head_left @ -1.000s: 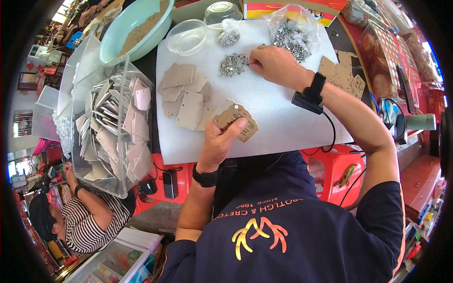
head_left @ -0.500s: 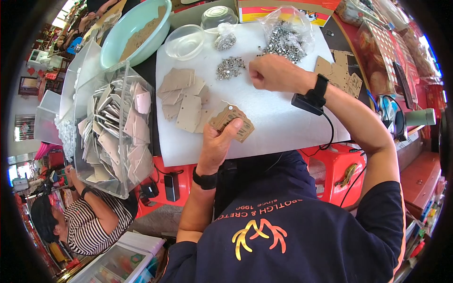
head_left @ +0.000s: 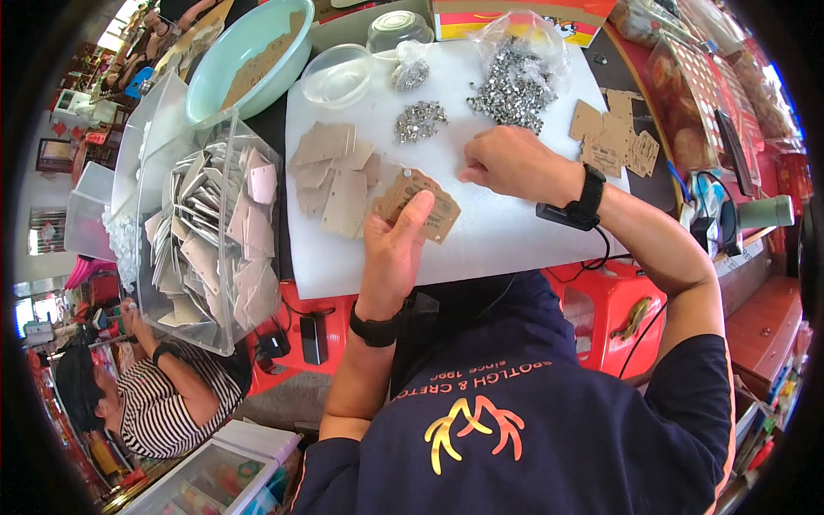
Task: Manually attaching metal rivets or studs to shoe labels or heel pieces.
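Observation:
My left hand holds a small stack of brown cardboard tags against the white board, thumb on top. A small silver stud shows at the tags' upper left corner. My right hand rests on the board with fingers curled; whether a stud is pinched in it is hidden. Just beyond lie a small pile of silver studs and a clear bag of studs. Loose brown tags lie left of my left hand.
A clear plastic bin of bagged tags stands at the left, a pale green bowl and clear round lids behind it. More tags lie at the right. A person in a striped shirt sits low left.
My right hand has drawn back from the small stud pile toward me and to the right. My left hand keeps the tag stack in place.

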